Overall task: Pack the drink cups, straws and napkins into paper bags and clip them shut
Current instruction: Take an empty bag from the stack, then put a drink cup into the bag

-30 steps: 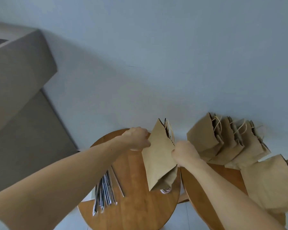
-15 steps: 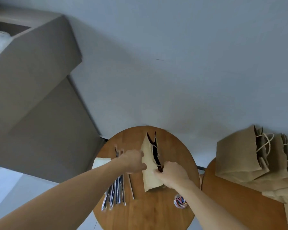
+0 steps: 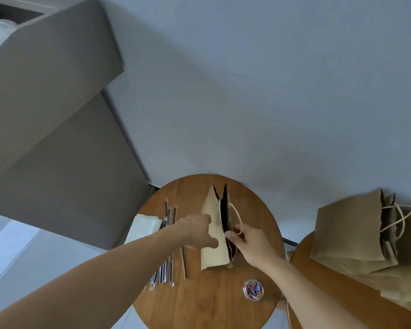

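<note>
A brown paper bag point(image 3: 212, 236) stands upright on the round wooden table point(image 3: 214, 302), its mouth slightly parted and a twine handle showing on its right. My left hand point(image 3: 196, 230) holds the bag's left wall, thumb and fingers on the paper. My right hand point(image 3: 246, 242) pinches the right edge of the bag's mouth near the handle. Wrapped straws point(image 3: 165, 252) lie in a bundle left of the bag. A stack of pale napkins point(image 3: 144, 227) sits at the table's left rim. A small clear tub of coloured paper clips point(image 3: 253, 290) rests near the front right.
A second wooden table point(image 3: 318, 302) at the right carries a pile of flat paper bags point(image 3: 351, 236) with twine handles. A large grey cabinet point(image 3: 45, 115) stands left against the pale wall. No cups are in view.
The bag came down from mid-air onto the left table and now stands there. Both hands stayed on it, and its mouth has parted. The view swung left, shifting the bag pile rightwards.
</note>
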Action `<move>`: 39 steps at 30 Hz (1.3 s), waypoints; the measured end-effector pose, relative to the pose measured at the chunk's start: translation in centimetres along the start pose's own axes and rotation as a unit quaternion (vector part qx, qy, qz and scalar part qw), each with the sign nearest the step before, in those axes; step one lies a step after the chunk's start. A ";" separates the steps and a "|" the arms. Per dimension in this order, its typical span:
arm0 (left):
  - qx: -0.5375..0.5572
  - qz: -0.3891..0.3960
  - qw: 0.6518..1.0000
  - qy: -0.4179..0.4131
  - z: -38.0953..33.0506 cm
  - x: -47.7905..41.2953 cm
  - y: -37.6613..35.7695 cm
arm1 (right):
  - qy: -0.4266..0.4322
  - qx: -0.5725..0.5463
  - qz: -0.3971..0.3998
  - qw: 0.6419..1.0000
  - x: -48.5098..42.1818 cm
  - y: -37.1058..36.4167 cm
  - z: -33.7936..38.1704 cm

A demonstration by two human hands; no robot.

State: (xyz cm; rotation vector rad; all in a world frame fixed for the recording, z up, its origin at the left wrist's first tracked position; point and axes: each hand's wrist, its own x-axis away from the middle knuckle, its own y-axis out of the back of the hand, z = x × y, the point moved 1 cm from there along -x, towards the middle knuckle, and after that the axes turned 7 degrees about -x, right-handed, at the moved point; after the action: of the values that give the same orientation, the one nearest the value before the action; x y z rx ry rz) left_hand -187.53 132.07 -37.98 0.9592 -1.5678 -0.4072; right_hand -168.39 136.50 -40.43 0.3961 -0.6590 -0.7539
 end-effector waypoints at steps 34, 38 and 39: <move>0.101 -0.039 0.989 0.098 1.3 -2.5 0.3 | -0.092 0.104 -0.042 0.989 -0.3 2.8 -2.2; 0.034 0.032 0.997 0.062 2.0 -0.7 2.4 | -0.092 0.089 0.031 0.991 -0.2 3.9 -1.2; 0.021 0.027 0.998 0.061 2.1 -0.3 3.2 | -0.096 0.090 0.046 0.990 -0.2 4.4 -0.7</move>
State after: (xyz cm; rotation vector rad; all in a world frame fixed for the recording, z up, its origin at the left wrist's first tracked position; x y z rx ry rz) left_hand -190.66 133.66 -36.36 0.9529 -1.4925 -0.2733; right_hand -165.81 139.71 -38.60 0.4579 -0.9242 -0.6523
